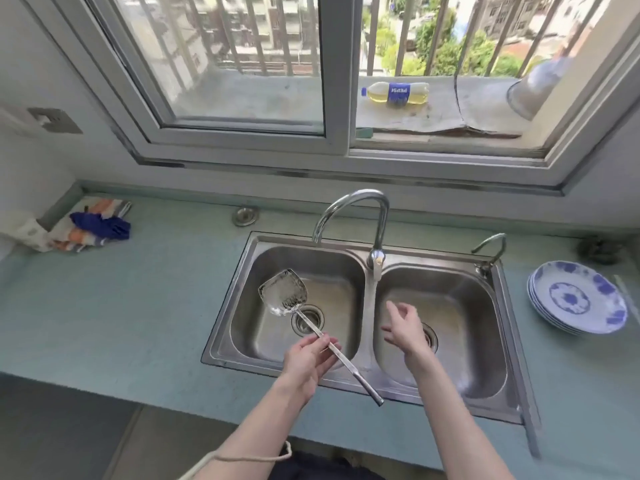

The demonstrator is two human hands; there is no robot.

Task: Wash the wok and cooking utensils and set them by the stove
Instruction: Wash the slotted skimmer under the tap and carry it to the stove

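At the far left of the frame, a crumpled orange, white and blue striped cloth (90, 225) lies on the pale teal countertop (138, 306) near the wall. Right of it, a stainless steel double-basin sink (367, 377) fills the centre. The left hand (309, 358) pinches the handle of a shiny steel slotted spatula (289, 301) between thumb and fingers, holding it tilted over the left basin, blade raised toward the upper left, handle end pointing down over the sink's near rim. A curved chrome tap (360, 216) runs water down beside the divider. The right hand (405, 327) hovers over the right basin, fingers spread and relaxed, holding nothing. At the far right, a stack of blue-and-white patterned plates (576, 297) sits on the countertop.
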